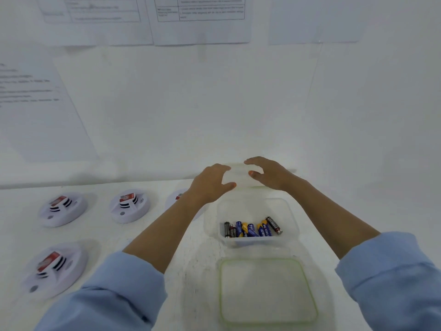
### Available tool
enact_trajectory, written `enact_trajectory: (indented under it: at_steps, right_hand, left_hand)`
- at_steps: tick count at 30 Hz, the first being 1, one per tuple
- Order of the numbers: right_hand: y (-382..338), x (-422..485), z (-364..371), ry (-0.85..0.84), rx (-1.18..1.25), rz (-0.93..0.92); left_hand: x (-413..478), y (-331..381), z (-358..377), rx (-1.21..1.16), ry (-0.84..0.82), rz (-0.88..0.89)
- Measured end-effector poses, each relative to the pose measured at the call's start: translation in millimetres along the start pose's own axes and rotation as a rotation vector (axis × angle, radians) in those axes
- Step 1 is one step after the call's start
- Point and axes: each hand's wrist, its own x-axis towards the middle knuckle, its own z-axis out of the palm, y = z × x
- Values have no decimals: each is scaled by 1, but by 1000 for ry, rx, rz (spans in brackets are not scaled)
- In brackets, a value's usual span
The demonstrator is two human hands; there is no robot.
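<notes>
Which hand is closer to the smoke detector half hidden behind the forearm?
Left. The left hand is just right of the smoke detector, gripping the left side of the translucent tub; the right hand grips its right side, farther off.

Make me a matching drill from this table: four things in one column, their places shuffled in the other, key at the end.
Things
1. batteries
2. green-rimmed lid
3. smoke detectors
4. cloudy box

Places
A. on the left part of the table
B. between the left hand and the right hand
C. inside the clear tub
D. flat on the table, nearest the camera

Pairs: 1-C, 2-D, 3-A, 4-B
</notes>
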Motion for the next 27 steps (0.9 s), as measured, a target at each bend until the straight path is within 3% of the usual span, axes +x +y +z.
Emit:
enact_trajectory:
  at_steps: [18, 27]
  right_hand:
    - [-20, -142, 13, 19, 5, 9]
    - [1, -219, 44, 246, -20, -103]
  left_hand:
    - [-116, 28, 2, -45, 53, -10]
    - [-181, 33, 37, -94, 84, -39]
